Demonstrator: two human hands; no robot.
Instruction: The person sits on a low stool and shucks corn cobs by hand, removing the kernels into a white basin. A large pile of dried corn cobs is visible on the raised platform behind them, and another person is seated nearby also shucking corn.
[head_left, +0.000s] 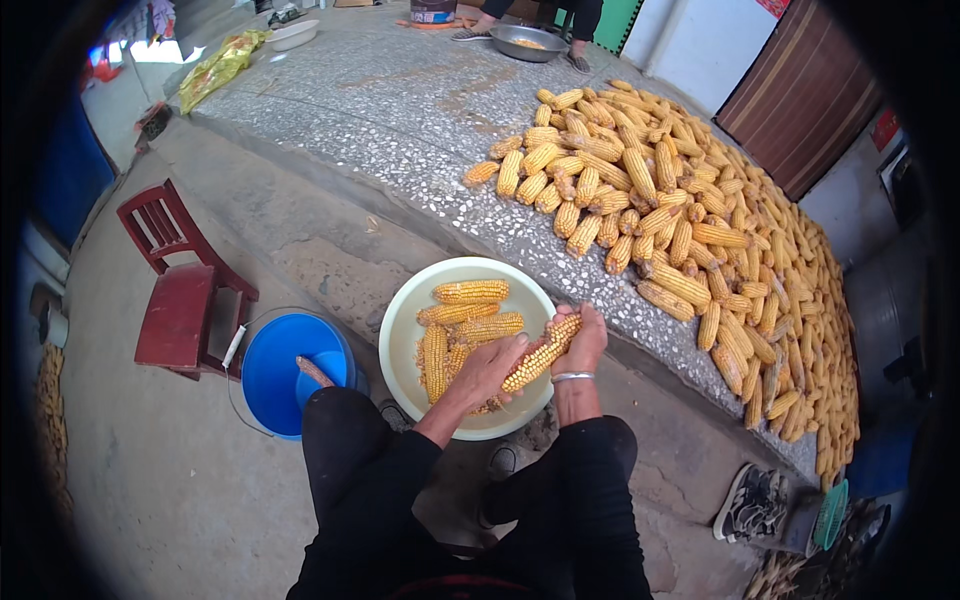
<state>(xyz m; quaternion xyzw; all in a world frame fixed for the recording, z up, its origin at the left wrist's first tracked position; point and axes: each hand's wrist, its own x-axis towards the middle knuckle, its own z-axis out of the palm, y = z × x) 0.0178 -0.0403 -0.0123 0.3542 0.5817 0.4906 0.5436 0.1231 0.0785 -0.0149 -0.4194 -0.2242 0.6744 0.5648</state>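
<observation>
Between my two hands is a partly shelled corn cob (541, 355), tilted over the right side of a pale plastic basin. Yellow kernels cover much of it, and a bare reddish strip runs along its upper left side. My right hand (583, 337), with a silver bangle at the wrist, grips the far end. My left hand (487, 371) holds the near end, its thumb lying along the cob. Inside the basin (393, 330) lie several whole corn ears (471, 291) over loose kernels. A blue bucket (259, 375) on the left holds a bare cob (313, 370).
A large heap of corn ears (675, 217) covers the raised terrazzo step (360, 142). Left of the bucket stands a dark red wooden chair (180, 300). Shoes (752, 501) sit at lower right. Another person's legs (585, 22) and a metal basin (529, 43) are at the back.
</observation>
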